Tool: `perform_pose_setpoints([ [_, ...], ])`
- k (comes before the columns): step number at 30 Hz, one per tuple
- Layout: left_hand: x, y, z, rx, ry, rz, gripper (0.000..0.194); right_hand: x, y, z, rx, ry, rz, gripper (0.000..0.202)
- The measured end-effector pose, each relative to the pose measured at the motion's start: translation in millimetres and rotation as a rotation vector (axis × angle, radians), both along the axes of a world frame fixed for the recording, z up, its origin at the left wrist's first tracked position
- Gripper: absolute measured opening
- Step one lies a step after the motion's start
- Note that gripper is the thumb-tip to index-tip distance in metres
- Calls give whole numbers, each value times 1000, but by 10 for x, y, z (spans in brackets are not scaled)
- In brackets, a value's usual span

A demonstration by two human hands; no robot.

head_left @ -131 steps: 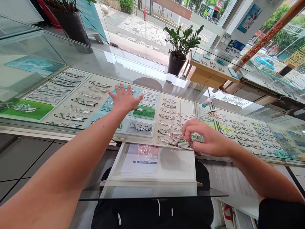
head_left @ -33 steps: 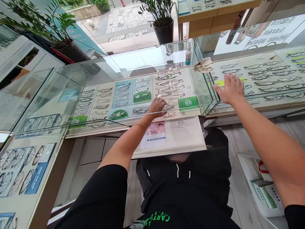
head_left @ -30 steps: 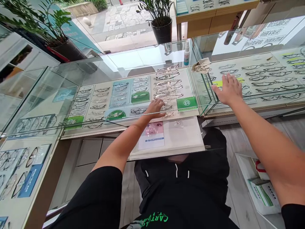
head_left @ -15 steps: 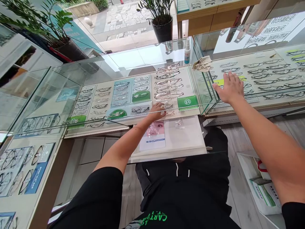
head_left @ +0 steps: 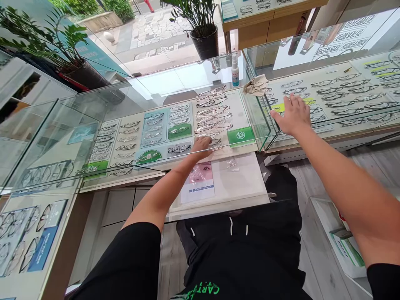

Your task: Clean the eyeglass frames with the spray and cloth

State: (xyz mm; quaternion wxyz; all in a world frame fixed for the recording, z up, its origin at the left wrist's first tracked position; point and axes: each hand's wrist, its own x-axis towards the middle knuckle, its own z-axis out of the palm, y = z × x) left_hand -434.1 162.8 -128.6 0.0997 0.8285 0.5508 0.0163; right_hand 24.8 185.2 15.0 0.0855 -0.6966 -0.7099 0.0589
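My left hand point(head_left: 201, 146) reaches into the glass display case, its fingers curled together at the near end of a column of eyeglasses point(head_left: 213, 121). It appears to pinch a thin-framed pair of eyeglasses point(head_left: 216, 142), mostly covered by the fingers. Just right of these lies a green card point(head_left: 241, 136) with a white logo. My right hand point(head_left: 293, 113) rests with spread fingers on the glass top of the neighbouring case, holding nothing. Under that glass are rows of eyeglasses point(head_left: 354, 89). A crumpled beige cloth point(head_left: 256, 85) lies beyond the right hand's thumb.
A pulled-out drawer point(head_left: 240, 179) in front of me holds a printed leaflet point(head_left: 197, 185) and a small clear plastic packet point(head_left: 231, 163). A spray bottle point(head_left: 235, 71) stands on the glass top. Potted plants point(head_left: 204, 39) are behind the case. Glass edges border both cases.
The view has shifted slightly, so the cases sit a little further left. My left hand stays at the near end of the eyeglasses column; my right hand keeps its place on the glass.
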Motion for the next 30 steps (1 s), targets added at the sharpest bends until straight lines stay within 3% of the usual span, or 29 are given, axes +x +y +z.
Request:
perform_pose_setpoints([
  [10,31,206,19,56,62,89,77,-73,-41,79,-6,66,-28,97],
  [20,-24,424,119,-20,142,21,37,-71,-47,70,-11,49,-33,96],
  [30,31,462,65,-41,124,10,31,-82,-41,80,-13,64,-39,97],
])
